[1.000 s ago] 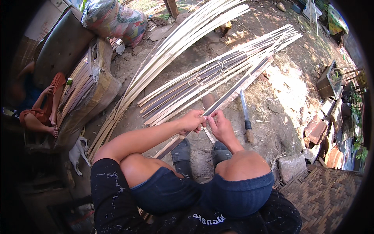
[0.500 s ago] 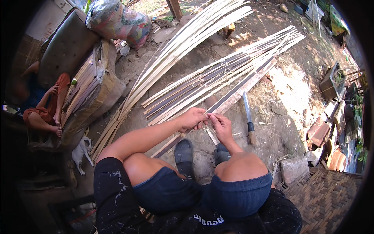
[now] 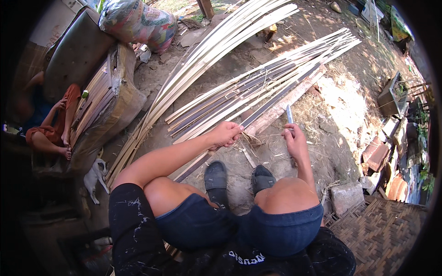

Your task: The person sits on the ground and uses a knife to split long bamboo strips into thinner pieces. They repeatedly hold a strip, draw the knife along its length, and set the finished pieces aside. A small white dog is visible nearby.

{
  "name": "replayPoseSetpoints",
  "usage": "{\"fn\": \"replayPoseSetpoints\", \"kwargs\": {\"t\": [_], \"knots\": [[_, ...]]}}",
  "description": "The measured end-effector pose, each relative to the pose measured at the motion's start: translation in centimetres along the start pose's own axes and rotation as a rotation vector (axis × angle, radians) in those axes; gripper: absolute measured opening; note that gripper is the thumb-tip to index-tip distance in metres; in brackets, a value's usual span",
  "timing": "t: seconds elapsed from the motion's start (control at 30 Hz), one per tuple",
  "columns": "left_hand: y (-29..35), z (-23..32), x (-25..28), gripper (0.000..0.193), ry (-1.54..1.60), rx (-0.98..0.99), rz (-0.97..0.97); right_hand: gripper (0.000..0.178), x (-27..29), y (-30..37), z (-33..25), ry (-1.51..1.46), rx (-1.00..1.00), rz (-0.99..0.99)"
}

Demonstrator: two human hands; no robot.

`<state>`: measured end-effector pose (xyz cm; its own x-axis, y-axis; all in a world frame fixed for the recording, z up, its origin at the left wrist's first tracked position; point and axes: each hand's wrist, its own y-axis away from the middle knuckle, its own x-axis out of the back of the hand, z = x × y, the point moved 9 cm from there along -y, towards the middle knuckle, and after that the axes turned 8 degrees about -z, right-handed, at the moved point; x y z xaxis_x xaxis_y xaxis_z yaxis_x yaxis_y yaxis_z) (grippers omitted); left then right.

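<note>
Visibly, white lettering (image 3: 246, 258) is running across the chest of the wearer's black shirt (image 3: 133, 225), sitting near the lower edge of the view. More print, in coloured patches, is covering the plump sack (image 3: 138, 25) at the upper left, where creases are making its words hard to read.

The left forearm (image 3: 175, 154) is slanting up and to the right past the left knee (image 3: 161, 194), and the left hand (image 3: 226, 134) is curling, thumb and fingers clamped together on a long dark strip (image 3: 195, 166). That strip is lying on a diagonal, passing beside the left of 2 dark sandals (image 3: 215, 177), running under the left hand and continuing toward the upper right along a pale plank (image 3: 287, 102). Thin loose fibres (image 3: 251, 136) are poking out just beyond the fingertips.

The right forearm (image 3: 305, 168) is rising beyond the right knee (image 3: 287, 198), and the right hand (image 3: 295, 138) is closing around the handle of a knife (image 3: 289, 115); the fingers are hiding that handle while the blade is pointing away from the wearer. The 2 hands are standing apart.

Farther out, 1 pale bundle (image 3: 193, 78) is fanning upward, and 1 mixed dark-and-pale bundle (image 3: 258, 85) is lying beside it. At the left, another person (image 3: 50, 138) is sitting.
</note>
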<state>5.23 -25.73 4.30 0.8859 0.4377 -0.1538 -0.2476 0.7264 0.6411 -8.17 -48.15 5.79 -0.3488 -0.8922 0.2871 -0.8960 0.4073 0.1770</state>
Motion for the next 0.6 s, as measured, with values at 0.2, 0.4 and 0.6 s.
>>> {"fn": "replayPoseSetpoints", "kwargs": {"t": [0.2,0.4,0.6], "knots": [[0.4,0.3,-0.8,0.025,-0.001,0.02,0.013,0.049,-3.3,2.0,-8.5,0.705,0.361,0.119],[0.1,1.0,-1.2,0.025,-0.032,0.014,0.023,0.027,-10.4,2.2,-7.5,0.55,0.342,-0.112],[0.4,1.0,-1.5,0.025,-0.001,0.025,0.044,0.014,-11.1,2.0,-6.3,0.564,0.301,-0.048]]}}
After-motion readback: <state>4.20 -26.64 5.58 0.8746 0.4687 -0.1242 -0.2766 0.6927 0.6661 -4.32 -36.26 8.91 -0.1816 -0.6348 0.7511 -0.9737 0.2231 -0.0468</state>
